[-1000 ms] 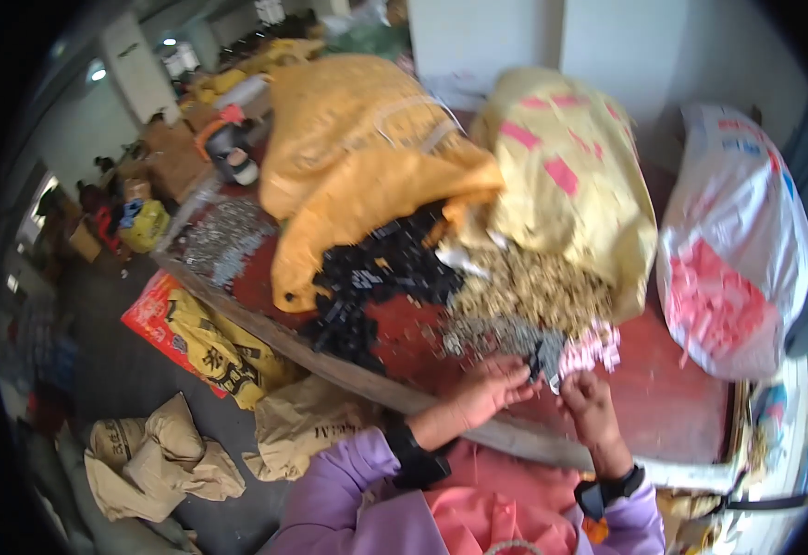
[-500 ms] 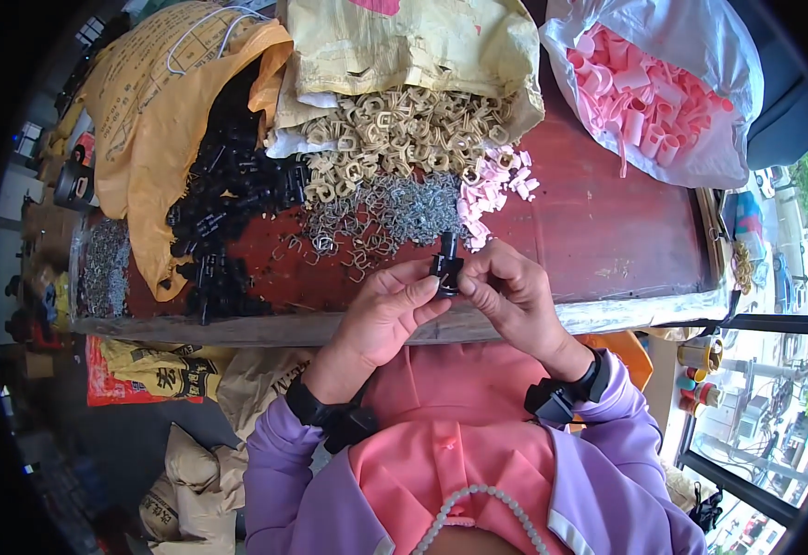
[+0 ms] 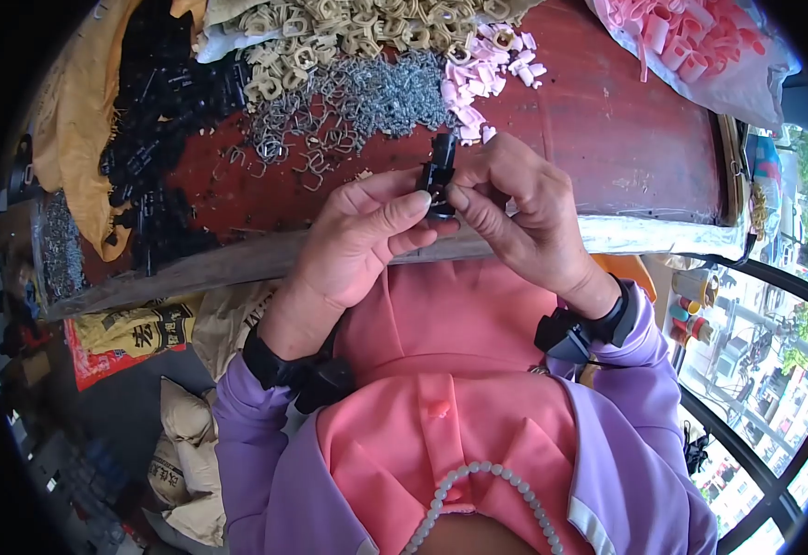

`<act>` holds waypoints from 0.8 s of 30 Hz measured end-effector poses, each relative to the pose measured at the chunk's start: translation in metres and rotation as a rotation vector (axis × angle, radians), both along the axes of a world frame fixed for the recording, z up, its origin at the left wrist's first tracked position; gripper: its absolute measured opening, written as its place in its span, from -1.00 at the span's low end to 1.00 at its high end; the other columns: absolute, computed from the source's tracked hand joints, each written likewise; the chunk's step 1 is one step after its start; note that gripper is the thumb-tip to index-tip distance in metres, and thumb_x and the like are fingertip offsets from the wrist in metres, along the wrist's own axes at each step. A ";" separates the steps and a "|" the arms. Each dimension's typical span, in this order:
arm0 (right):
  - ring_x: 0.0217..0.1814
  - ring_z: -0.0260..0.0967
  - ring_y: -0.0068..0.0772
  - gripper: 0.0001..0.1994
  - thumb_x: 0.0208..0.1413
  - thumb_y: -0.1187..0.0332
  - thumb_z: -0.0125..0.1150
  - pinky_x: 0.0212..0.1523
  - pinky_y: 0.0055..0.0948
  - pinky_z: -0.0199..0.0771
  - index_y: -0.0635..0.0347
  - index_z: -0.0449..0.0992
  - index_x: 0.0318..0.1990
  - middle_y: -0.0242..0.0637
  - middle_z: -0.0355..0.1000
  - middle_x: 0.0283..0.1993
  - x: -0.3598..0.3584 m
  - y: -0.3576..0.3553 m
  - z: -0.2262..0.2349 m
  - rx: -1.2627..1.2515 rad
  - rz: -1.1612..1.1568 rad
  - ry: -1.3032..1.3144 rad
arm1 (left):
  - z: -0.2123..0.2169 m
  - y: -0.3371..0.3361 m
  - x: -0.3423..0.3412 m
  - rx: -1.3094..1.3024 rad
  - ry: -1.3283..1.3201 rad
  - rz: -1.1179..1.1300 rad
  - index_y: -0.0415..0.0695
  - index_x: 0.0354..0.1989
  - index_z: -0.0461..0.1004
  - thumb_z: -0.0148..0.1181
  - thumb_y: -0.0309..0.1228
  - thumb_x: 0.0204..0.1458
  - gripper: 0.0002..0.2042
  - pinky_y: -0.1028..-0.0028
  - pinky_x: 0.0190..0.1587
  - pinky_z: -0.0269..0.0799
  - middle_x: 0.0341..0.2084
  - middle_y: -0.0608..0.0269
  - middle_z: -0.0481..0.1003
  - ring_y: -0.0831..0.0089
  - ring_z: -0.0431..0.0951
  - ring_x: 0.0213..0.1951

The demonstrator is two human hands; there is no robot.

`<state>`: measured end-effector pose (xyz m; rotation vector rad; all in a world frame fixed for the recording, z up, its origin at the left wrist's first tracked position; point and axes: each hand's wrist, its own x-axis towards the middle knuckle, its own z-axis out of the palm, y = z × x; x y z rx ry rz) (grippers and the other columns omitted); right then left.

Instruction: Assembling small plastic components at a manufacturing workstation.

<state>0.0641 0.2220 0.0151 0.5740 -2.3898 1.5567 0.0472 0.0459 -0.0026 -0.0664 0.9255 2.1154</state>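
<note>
Both hands meet over the front edge of a dark red table [image 3: 626,139]. My left hand [image 3: 353,245] and my right hand [image 3: 524,217] pinch one small black plastic part [image 3: 439,176] between thumbs and fingertips. Just beyond it lies a heap of small grey metal clips [image 3: 367,97]. Pink plastic pieces [image 3: 473,88] lie to the right of the clips, beige plastic pieces [image 3: 348,23] behind them, and black plastic parts [image 3: 168,120] spread to the left.
A clear bag of pink pieces [image 3: 709,46] sits at the table's far right. A yellow sack [image 3: 75,139] drapes the left side. Filled sacks [image 3: 182,444] and a red-yellow bag [image 3: 122,338] lie on the floor at left. Windows [image 3: 774,370] run along the right.
The view has tilted down from the piled sacks to my lap. My hands came back from the clip heap and now hold the black part together, closer to me.
</note>
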 end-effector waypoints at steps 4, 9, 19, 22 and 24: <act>-0.61 0.13 -0.50 -0.92 -0.15 0.53 0.13 -0.61 -0.58 0.11 0.28 0.35 -0.51 -0.34 0.19 -0.57 0.006 0.003 -0.005 0.029 -0.017 -0.026 | -0.007 0.003 0.003 0.003 -0.005 -0.013 -0.23 -0.16 0.33 0.02 -0.48 -0.06 -0.75 0.63 -0.31 0.41 -0.29 0.24 0.42 0.53 0.47 -0.36; -0.60 0.14 -0.49 -0.93 -0.15 0.54 0.12 -0.62 -0.57 0.11 0.28 0.35 -0.50 -0.33 0.20 -0.56 0.016 0.000 -0.007 0.070 -0.058 -0.046 | -0.014 0.000 0.007 0.039 -0.016 -0.030 -0.23 -0.15 0.33 0.01 -0.46 -0.05 -0.75 0.64 -0.31 0.40 -0.30 0.26 0.42 0.55 0.45 -0.33; -0.61 0.18 -0.42 -0.92 -0.17 0.56 0.12 -0.64 -0.51 0.17 0.29 0.35 -0.48 -0.28 0.21 -0.55 0.025 -0.011 -0.008 0.157 -0.066 0.054 | -0.020 -0.008 0.017 0.107 -0.068 0.001 -0.27 -0.11 0.27 -0.06 -0.51 -0.02 -0.74 0.57 -0.26 0.44 -0.28 0.18 0.40 0.50 0.44 -0.27; -0.61 0.18 -0.41 -0.90 -0.18 0.56 0.13 -0.64 -0.51 0.18 0.29 0.34 -0.47 -0.28 0.21 -0.54 0.025 -0.013 -0.006 0.203 -0.067 0.086 | -0.022 -0.009 0.016 0.084 -0.064 -0.003 -0.27 -0.12 0.28 -0.05 -0.50 -0.02 -0.74 0.57 -0.26 0.43 -0.29 0.19 0.40 0.50 0.44 -0.28; -0.60 0.19 -0.40 -0.89 -0.19 0.57 0.13 -0.65 -0.52 0.18 0.28 0.34 -0.45 -0.27 0.21 -0.53 0.025 -0.013 -0.005 0.262 -0.052 0.105 | -0.021 -0.009 0.015 0.074 -0.060 -0.006 -0.27 -0.13 0.28 -0.04 -0.50 -0.03 -0.74 0.57 -0.26 0.43 -0.29 0.20 0.40 0.50 0.45 -0.28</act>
